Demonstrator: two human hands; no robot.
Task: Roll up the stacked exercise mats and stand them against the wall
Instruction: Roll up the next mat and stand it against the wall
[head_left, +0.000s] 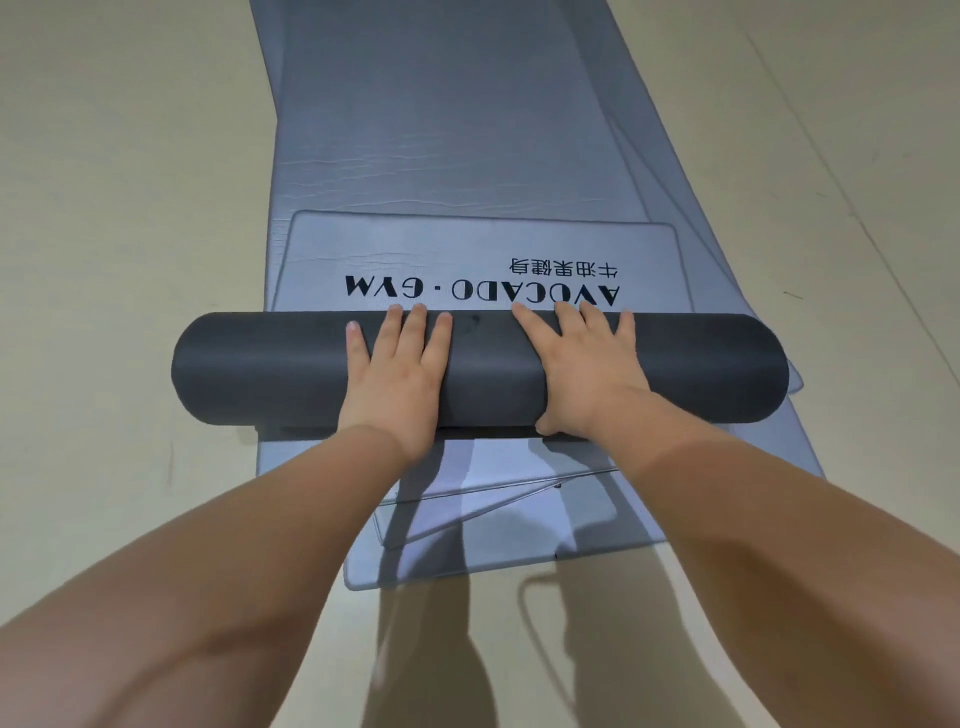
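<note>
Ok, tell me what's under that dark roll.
The dark roll lies across a stack of flat grey mats; a printed mat end runs out on its far side. Directly beneath is covered, so the number of layers there cannot be told.

We see the roll (478, 371) lying crosswise on the stack of mats (457, 130), which stretches away from us along the floor (130, 182). The roll's left end juts past the stack, over the floor. Our left grip (397, 374) lies flat on top of the roll, left of its middle; our right grip (582, 369) lies on top, right of the middle, apart from the left. Just beyond the roll, the unrolled end of the top mat (483, 249) lies flat on the stack. On our side of the roll, mat corners overlap one another.
</note>
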